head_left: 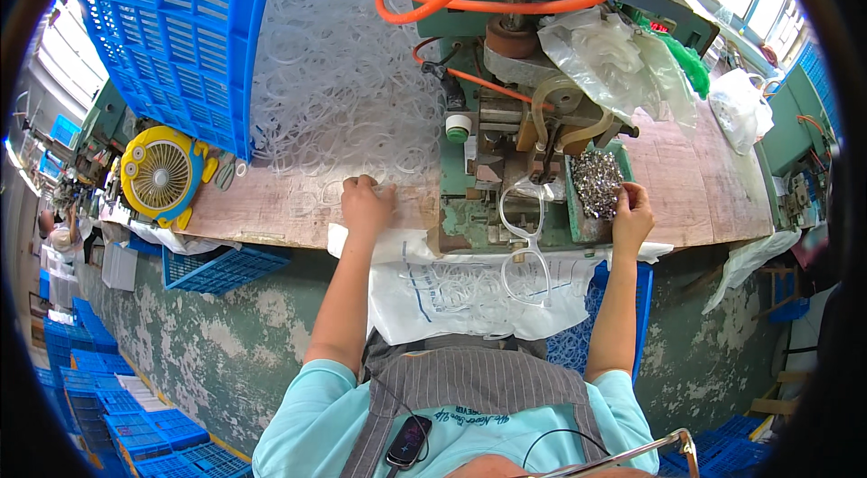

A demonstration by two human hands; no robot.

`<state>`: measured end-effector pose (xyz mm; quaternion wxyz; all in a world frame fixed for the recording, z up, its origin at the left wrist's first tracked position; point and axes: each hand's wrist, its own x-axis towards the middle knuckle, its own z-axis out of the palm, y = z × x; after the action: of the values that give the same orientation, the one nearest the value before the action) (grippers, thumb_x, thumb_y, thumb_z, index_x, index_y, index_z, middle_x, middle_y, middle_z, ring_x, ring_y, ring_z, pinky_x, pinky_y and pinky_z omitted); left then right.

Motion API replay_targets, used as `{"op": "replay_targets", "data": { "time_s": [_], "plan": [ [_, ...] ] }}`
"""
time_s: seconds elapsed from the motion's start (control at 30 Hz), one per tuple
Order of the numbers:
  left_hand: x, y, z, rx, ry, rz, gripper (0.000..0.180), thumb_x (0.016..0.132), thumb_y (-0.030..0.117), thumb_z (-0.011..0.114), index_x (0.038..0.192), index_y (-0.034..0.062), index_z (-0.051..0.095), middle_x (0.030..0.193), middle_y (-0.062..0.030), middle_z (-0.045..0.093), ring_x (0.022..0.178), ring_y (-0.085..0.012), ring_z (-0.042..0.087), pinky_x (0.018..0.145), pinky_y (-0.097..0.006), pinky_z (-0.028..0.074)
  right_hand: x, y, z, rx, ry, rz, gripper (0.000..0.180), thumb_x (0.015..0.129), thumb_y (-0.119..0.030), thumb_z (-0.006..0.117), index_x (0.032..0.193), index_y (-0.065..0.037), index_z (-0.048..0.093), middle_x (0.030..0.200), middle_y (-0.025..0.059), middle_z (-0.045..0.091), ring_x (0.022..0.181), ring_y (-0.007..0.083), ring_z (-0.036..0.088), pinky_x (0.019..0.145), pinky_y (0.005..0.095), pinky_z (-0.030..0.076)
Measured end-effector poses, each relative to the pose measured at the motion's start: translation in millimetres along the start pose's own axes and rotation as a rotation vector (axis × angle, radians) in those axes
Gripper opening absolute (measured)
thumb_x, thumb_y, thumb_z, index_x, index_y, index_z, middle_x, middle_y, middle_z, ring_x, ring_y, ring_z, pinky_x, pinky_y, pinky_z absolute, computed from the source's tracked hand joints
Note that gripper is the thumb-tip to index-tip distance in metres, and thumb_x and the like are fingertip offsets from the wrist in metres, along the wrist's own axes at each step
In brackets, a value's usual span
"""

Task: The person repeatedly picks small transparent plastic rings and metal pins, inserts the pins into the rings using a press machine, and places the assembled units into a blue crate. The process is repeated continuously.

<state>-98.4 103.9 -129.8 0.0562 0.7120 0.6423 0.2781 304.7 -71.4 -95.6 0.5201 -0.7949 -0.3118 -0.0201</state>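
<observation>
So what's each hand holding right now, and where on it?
Left hand rests on the clear plastic frames at the pile's near edge; grip unclear. Right hand fingers pinch at the small metal parts in the tray.

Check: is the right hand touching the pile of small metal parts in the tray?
Touching. The head view shows the right hand with its fingertips resting on the edge of the metal parts.

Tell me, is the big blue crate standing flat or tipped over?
Tipped. The blue crate leans on its side on the workbench, its open mouth facing a spilled heap of clear plastic frames. The left hand touches that heap's edge.
</observation>
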Motion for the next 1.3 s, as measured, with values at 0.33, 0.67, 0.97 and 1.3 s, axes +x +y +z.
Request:
{"op": "replay_targets", "data": {
  "time_s": [0.33, 0.67, 0.97, 1.3],
  "plan": [
    [15.5, 8.8, -19.7, -0.439, 0.477, 0.093, 0.013, 0.093, 0.009, 0.056, 0.103, 0.0029, 0.061, 0.093, -0.0112, 0.064, 0.091, -0.0244, 0.061, 0.083, -0.037, 0.044, -3.0, -0.7, 1.2, 0.053, -0.021, -0.061, 0.009, 0.088, -0.009, 0.067, 0.097, -0.006, 0.069, 0.085, 0.0062, 0.070, 0.070, 0.0116, 0.062, 0.065, 0.0264, 0.049],
    [-29.8, 127.0, -85.8, -0.736, 0.229, 0.832, 0.020, 0.082, 0.006, 0.063, 0.102, 0.0080, 0.065, 0.107, -0.0084, 0.066, 0.088, -0.0246, 0.065, 0.095, -0.046, 0.044, -29.4, -90.1, 8.3, 0.539, -0.267, -0.097, 0.015, 0.085, 0.004, 0.062, 0.097, -0.001, 0.068, 0.081, -0.0007, 0.063, 0.073, 0.0044, 0.052, 0.065, 0.0211, 0.042],
    [-42.9, 165.3, -94.3, -0.818, -0.070, 1.188, 0.030, 0.083, 0.026, 0.070, 0.111, 0.0144, 0.065, 0.111, -0.0068, 0.065, 0.091, -0.0238, 0.063, 0.095, -0.048, 0.043, -66.3, -153.9, -0.6, 0.514, -0.366, -0.079, 0.034, 0.075, 0.005, 0.072, 0.106, -0.002, 0.061, 0.080, -0.0020, 0.061, 0.060, 0.0005, 0.039, 0.054, 0.0164, 0.031],
    [-57.1, 163.4, -92.5, -0.859, -0.072, 1.248, 0.030, 0.079, 0.022, 0.072, 0.106, 0.0107, 0.066, 0.107, -0.0077, 0.065, 0.092, -0.0251, 0.062, 0.095, -0.048, 0.045, -59.6, -172.7, 14.8, 0.595, -0.285, -0.094, 0.046, 0.072, -0.002, 0.074, 0.113, -0.005, 0.054, 0.079, 0.0055, 0.066, 0.058, 0.0060, 0.049, 0.056, 0.0221, 0.043]
  ]
}}
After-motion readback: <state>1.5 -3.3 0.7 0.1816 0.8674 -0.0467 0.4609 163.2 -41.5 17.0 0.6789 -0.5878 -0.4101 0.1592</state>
